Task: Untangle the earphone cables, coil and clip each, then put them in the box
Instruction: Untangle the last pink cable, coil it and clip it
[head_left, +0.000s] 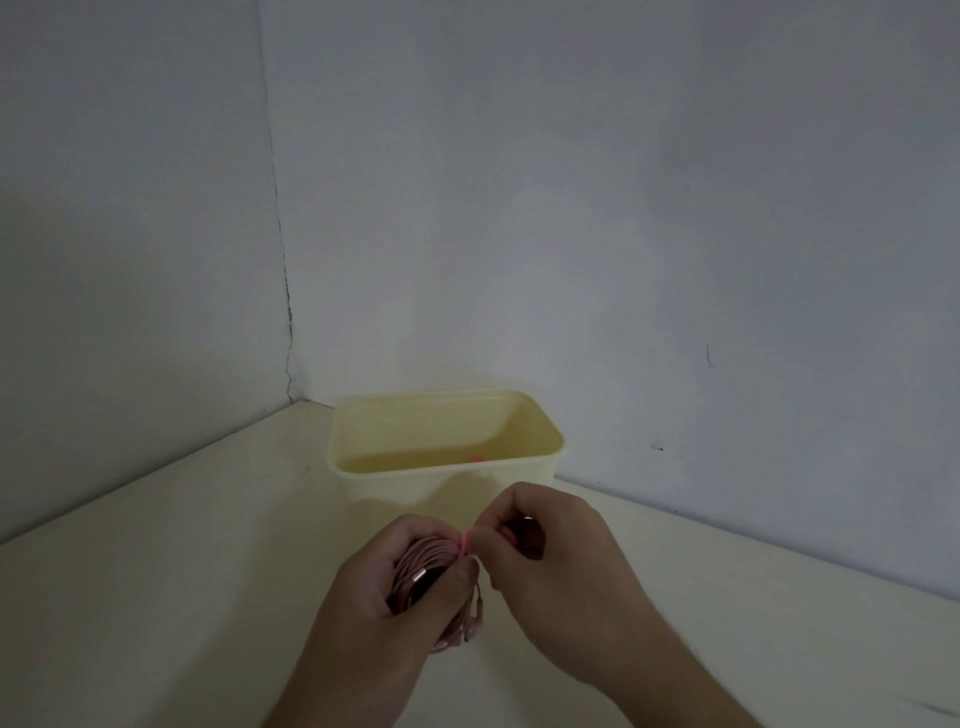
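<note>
My left hand (387, 577) is closed around a coil of pink earphone cable (428, 558), held just in front of the box. A metallic plug end (420, 576) sticks out of the coil, and the earbud ends (475, 618) dangle below. My right hand (540, 551) pinches a small pink clip (467, 543) at the top of the coil. The pale yellow plastic box (447, 457) stands open behind my hands, with a small pink-red item (476, 459) barely showing inside near its front wall.
The cream tabletop (156, 597) runs into a corner of grey-white walls (623, 208). The box sits close to that corner. A wall edge bounds the table on the left and at the back right.
</note>
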